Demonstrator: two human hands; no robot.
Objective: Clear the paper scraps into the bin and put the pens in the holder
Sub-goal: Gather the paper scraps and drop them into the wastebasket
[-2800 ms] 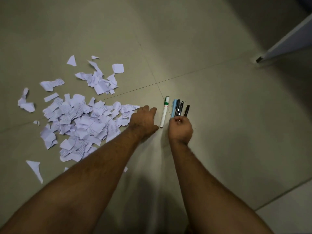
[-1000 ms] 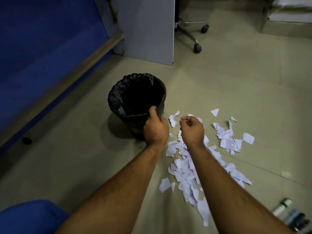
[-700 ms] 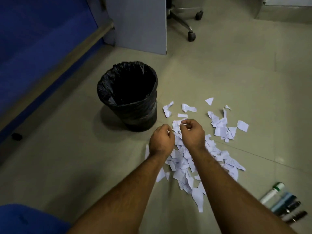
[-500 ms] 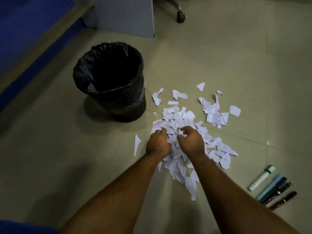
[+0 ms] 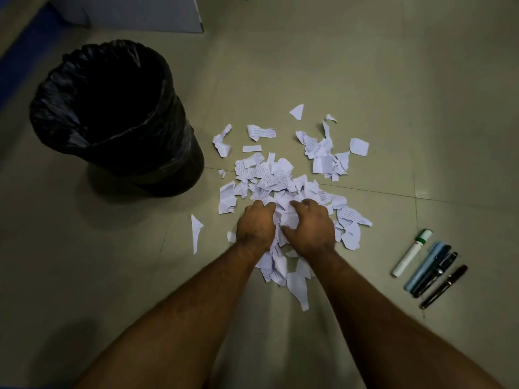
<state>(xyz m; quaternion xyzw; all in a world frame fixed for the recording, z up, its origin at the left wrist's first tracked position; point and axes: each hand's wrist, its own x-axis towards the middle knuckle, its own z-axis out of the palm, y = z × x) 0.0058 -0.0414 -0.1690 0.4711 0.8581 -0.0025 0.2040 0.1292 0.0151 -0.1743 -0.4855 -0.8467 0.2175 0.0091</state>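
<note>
At centre frame, both hands down in the scraps (image 5: 276, 178) on the floor (image 5: 365, 66): left hand (image 5: 255, 224) and right hand (image 5: 311, 224) side by side, fingers curled into the heap, each grip bunching paper toward the other. Probably cupped that way to lift one large handful rather than pick pieces singly. No scraps visibly lifted yet; the bulk spread from centre up toward the upper right, with a few strays at the edges, too many and too overlapped to count.

At upper left, one bin (image 5: 112, 116), lined in black, mouth open and upright, just beside the heap, likely set close so that the carry is short. Inside too dark to tell the contents.

At lower right, four pens (image 5: 429, 268) laid parallel, well apart from the paper: one white with a green band, one pale blue, two black. Apparently lined up for a single later pick. No holder in view.
</note>
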